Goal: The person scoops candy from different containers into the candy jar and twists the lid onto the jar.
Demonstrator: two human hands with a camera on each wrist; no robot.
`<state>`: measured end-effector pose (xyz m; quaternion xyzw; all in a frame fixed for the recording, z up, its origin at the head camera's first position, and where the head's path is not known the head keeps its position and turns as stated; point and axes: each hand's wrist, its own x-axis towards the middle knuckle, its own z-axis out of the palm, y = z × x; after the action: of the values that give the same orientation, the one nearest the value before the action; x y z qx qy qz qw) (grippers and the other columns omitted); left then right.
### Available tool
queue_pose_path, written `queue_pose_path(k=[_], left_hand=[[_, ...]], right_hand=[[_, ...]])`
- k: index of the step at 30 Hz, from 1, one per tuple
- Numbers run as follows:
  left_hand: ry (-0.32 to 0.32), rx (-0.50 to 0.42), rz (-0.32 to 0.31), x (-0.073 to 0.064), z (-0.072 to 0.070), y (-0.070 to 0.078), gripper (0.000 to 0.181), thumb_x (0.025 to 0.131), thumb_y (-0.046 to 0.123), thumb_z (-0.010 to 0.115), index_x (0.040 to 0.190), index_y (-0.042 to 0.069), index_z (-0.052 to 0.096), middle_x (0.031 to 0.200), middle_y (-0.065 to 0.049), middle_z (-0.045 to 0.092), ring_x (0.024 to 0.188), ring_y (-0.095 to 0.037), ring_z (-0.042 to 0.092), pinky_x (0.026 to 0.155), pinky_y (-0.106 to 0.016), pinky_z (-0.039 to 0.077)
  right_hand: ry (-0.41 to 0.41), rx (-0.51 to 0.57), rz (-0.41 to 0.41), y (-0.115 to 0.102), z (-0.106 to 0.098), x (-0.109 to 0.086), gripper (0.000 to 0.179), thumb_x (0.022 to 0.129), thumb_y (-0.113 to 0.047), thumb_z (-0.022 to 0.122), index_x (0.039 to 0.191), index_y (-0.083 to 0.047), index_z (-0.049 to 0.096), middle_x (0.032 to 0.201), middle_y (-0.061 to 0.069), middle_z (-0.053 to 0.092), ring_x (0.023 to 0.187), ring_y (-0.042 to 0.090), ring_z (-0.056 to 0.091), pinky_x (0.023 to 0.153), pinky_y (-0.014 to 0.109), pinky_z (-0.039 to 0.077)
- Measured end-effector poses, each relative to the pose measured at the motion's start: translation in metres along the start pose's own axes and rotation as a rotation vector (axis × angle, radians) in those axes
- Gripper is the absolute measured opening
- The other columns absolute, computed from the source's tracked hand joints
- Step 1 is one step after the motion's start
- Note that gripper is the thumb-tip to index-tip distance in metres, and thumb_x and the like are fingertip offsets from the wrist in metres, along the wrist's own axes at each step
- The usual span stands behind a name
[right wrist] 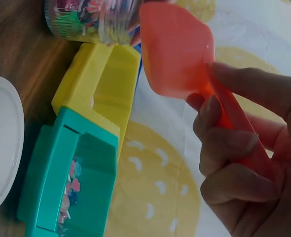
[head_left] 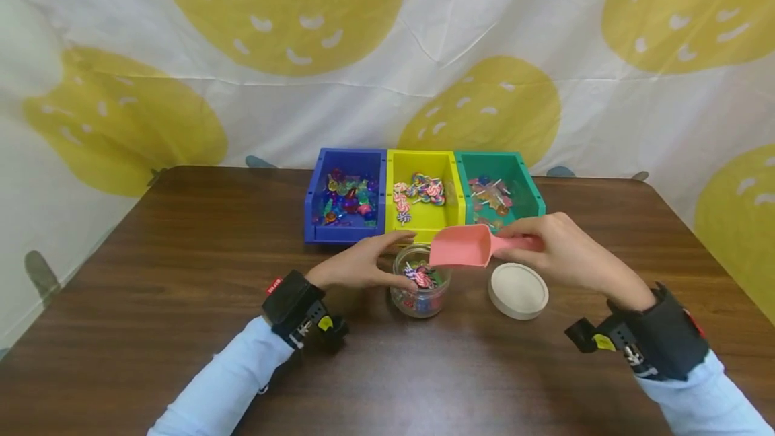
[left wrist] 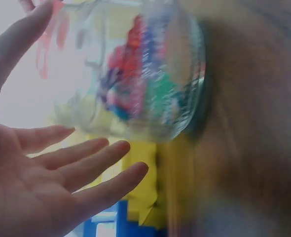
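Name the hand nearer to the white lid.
Right. The right hand, gripping the pink scoop, is close by the lid; the left hand is farther off, across the clear jar from it.

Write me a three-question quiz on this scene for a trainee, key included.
1. Which hand is gripping the pink scoop?

2. True or false: the round lid lies apart from the glass jar.

3. Which one stands in the middle of the row?
A) blue bin
B) yellow bin
C) green bin

Key:
1. The right hand.
2. True.
3. B.
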<state>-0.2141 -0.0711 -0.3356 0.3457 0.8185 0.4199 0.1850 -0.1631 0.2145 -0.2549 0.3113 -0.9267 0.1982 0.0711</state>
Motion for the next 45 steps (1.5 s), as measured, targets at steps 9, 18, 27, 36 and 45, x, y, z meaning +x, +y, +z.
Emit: queue_pose_path(k=[9, 18, 27, 36, 45], left_hand=[[0.451, 0.025, -0.007, -0.012, -0.028, -0.004, 0.04, 0.085, 0.02, 0.06, 0.119, 0.001, 0.05, 0.115, -0.015, 0.056, 0.101, -0.024, 0.056, 0.082, -0.035, 0.049], [0.832, 0.113, -0.133, -0.027, -0.047, -0.01, 0.033, 0.084, 0.007, 0.058, 0.115, -0.003, 0.051, 0.116, -0.021, 0.051, 0.104, -0.033, 0.049, 0.085, -0.042, 0.045], [0.819, 0.139, -0.375, -0.025, -0.055, -0.027, 0.056, 0.087, 0.009, 0.05, 0.136, -0.004, 0.024, 0.135, -0.027, 0.03, 0.125, -0.038, 0.027, 0.105, -0.048, 0.021], [0.669, 0.114, -0.468, -0.02, -0.058, -0.043, 0.049, 0.092, 0.005, 0.038, 0.135, -0.009, 0.021, 0.13, -0.031, 0.036, 0.119, -0.04, 0.038, 0.1, -0.049, 0.029], [0.654, 0.084, -0.465, -0.018, -0.057, -0.043, 0.048, 0.093, 0.003, 0.036, 0.136, -0.009, 0.02, 0.132, -0.031, 0.034, 0.12, -0.04, 0.037, 0.1, -0.05, 0.029]], right_hand=[[0.134, -0.006, 0.292, 0.019, -0.009, -0.001, 0.036, 0.081, -0.026, 0.065, 0.097, 0.006, 0.065, 0.066, 0.006, 0.061, 0.056, 0.015, 0.046, 0.048, 0.025, 0.034], [0.115, -0.101, 0.382, 0.041, -0.014, 0.01, 0.034, 0.083, -0.024, 0.063, 0.09, 0.009, 0.064, 0.061, 0.007, 0.052, 0.055, 0.021, 0.042, 0.046, 0.027, 0.029], [0.106, -0.292, 0.393, 0.052, 0.004, 0.032, 0.015, 0.081, -0.007, 0.055, 0.074, 0.001, 0.065, 0.057, 0.008, 0.05, 0.05, 0.023, 0.047, 0.038, 0.033, 0.035], [0.091, -0.443, 0.299, 0.053, 0.013, 0.044, 0.032, 0.082, 0.004, 0.047, 0.051, -0.004, 0.048, 0.049, 0.007, 0.044, 0.046, 0.027, 0.05, 0.036, 0.04, 0.041], [-0.182, -0.195, 0.344, 0.059, -0.013, 0.06, 0.034, 0.076, -0.003, 0.055, 0.046, -0.01, 0.044, 0.046, -0.005, 0.028, 0.045, 0.008, 0.021, 0.044, 0.021, 0.018]])
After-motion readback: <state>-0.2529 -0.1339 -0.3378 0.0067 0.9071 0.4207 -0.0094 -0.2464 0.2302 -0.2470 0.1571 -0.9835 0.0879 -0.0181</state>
